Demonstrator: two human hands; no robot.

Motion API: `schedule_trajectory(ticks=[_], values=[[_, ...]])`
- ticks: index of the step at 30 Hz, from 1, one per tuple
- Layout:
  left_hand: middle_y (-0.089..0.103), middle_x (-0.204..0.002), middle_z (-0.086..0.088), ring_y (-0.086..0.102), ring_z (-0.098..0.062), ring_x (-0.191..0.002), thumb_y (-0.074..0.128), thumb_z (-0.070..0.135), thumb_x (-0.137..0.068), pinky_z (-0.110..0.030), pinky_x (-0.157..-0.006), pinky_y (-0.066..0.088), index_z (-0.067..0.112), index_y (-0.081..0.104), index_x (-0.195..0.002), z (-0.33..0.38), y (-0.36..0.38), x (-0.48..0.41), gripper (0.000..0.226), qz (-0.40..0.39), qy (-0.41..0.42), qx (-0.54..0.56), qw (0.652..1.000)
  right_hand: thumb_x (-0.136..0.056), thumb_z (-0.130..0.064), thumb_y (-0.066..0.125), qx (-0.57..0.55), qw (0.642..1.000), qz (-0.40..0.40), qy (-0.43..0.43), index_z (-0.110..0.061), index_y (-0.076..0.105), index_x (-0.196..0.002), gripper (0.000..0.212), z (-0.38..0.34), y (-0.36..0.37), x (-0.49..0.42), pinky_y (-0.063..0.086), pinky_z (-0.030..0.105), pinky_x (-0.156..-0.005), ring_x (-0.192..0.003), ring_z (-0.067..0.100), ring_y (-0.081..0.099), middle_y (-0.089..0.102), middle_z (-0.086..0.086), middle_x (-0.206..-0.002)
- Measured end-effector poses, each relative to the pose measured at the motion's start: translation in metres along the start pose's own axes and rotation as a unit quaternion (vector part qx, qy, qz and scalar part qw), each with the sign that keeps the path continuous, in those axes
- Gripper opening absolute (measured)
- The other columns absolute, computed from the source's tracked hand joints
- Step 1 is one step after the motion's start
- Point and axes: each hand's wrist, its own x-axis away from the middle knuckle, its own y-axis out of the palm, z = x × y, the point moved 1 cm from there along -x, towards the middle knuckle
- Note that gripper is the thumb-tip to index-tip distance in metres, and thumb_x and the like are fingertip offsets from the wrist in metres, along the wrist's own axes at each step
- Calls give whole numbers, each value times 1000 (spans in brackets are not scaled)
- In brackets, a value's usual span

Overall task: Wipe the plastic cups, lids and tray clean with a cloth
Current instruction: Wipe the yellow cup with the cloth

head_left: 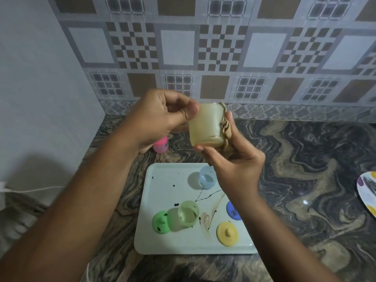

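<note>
Yellow cup held above the tray, cloth against its side

Yellow cup, translucent and a little tilted, is up in the air beyond the far edge of the tray, held between both hands. The left hand is on the cup's left side, its thumb and curled fingers pinching the upper edge. The right hand comes up from over the tray's right half. Its fingers are curled round a bunched brown cloth, pressing it to the cup's right side and lower corner, with the thumb lying under the cup.

On the tray, a pale rectangular one, a blue cup stands near the far edge. A green cup stands nearer the middle, with a green lid just beside it on the left. A blue lid lies at the right edge, partly hidden by the right forearm, and a yellow lid lies in the near right corner. Dark specks, thin dark lines and a brown smear mark the tray's surface.

The tray rests on a marbled counter. Past its far left corner stands a pink container, mostly behind the left wrist. Well off to the tray's right, a patterned plate shows at the picture's edge
</note>
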Motion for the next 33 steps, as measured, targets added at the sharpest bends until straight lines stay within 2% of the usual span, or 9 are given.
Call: schedule_trajectory(ticks=[5, 8, 10, 14, 17, 22, 25, 29, 33], values=[[77, -84, 1, 74, -24, -85, 79, 41, -74, -49, -76, 62, 22, 77, -87, 4, 8, -1, 23, 20, 38, -129, 991, -77, -19, 90, 165, 978, -31, -127, 11, 54, -136, 75, 1, -1, 4, 54, 34, -105, -135, 32, 56, 53, 31, -143], [78, -92, 6, 74, -24, -91, 76, 56, -73, -52, -82, 59, 25, 78, -94, 4, 10, 1, 37, 21, 36, -123, 992, -77, -8, 89, 103, 990, -14, -98, 6, 46, -141, 79, 6, -3, 8, 56, 52, -100, -135, 40, 55, 52, 28, -145], [77, -99, 0, 72, -33, -98, 74, 54, -75, -53, -85, 58, 24, 77, -99, 1, 8, 1, 38, 9, 26, -77, 997, -77, -9, 88, 67, 995, -7, -77, 3, 43, -143, 81, 5, -3, 5, 57, 58, -96, -133, 43, 56, 52, 27, -145], [76, -89, -3, 73, -22, -92, 71, 25, -74, -35, -77, 60, 11, 73, -90, 0, 6, 0, 22, 10, -6, 23, 1000, -97, -37, 67, 62, 995, -30, -78, 6, 46, -141, 65, -11, 0, 0, 48, 39, -111, -142, 33, 49, 49, 30, -147], [73, -88, -4, 71, -17, -88, 69, 19, -74, -30, -73, 59, 6, 70, -90, 1, 3, 1, 21, -11, -30, 77, 997, -106, -24, 53, 69, 993, -33, -94, 14, 55, -132, 46, -20, -1, 0, 47, 34, -112, -142, 33, 48, 49, 29, -145], [71, -81, 0, 70, -12, -76, 64, 17, -77, -29, -66, 58, 9, 68, -82, 3, 1, 2, 10, -41, -30, 145, 988, -100, -3, 57, 27, 996, 21, -82, 15, 58, -125, 31, -24, 0, -3, 50, 36, -109, -136, 33, 56, 56, 27, -138], [72, -79, 2, 70, -11, -72, 63, 16, -76, -28, -64, 58, 11, 66, -80, 3, 1, 1, 8, -32, -30, 164, 985, -100, -2, 55, -37, 998, 37, -47, 11, 54, -130, 33, -28, -1, -6, 48, 39, -111, -137, 30, 56, 57, 22, -139], [72, -88, -2, 69, -13, -85, 67, 19, -76, -34, -78, 61, 9, 69, -87, 0, 1, -1, 14, -15, -17, 128, 992, -100, -9, 58, -34, 999, -1, -39, 8, 55, -131, 36, -32, 4, -3, 47, 33, -111, -140, 25, 52, 50, 27, -147], [73, -82, 2, 69, -10, -80, 65, 20, -77, -27, -72, 59, 9, 68, -87, -1, 4, 0, 15, -12, -17, 140, 990, -98, -9, 62, -2, 998, 12, -58, 5, 57, -130, 36, -32, 6, 1, 49, 35, -110, -138, 28, 54, 52, 27, -145]])
